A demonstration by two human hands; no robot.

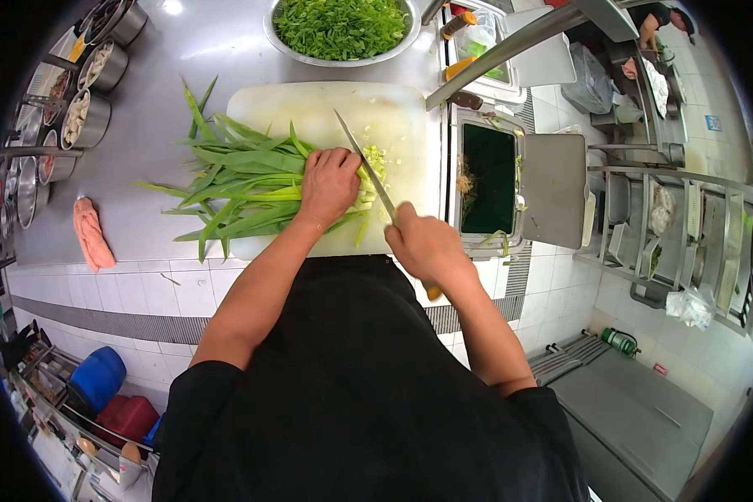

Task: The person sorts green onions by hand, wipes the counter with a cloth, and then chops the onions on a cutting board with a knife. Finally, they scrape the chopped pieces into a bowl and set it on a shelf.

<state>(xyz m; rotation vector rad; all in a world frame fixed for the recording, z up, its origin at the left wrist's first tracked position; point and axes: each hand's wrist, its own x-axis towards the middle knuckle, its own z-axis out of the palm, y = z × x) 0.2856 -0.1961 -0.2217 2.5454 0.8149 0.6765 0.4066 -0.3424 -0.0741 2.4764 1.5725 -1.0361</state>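
Greens, long-leaved, one bundle (246, 176): laid across the left part of a white cutting board (406, 142), leaf tips extending over the counter (192, 50). Left hand (330, 186): fingers bent and together, clamped over the bundle's cut end. Right hand (426, 244): closed round the handle of one knife (366, 165), blade slanting just beside the left hand's fingers; whether its edge touches the stalks cannot be told from above. Cut pieces, pale green (378, 155): scattered on the board, beside the blade. Metal bowl (343, 63), one: beyond the board, heaped with chopped greens (343, 29). Cloth, pink, one (94, 234): near the counter's front edge, left. Bin, dark-lined (489, 180): right of the board.
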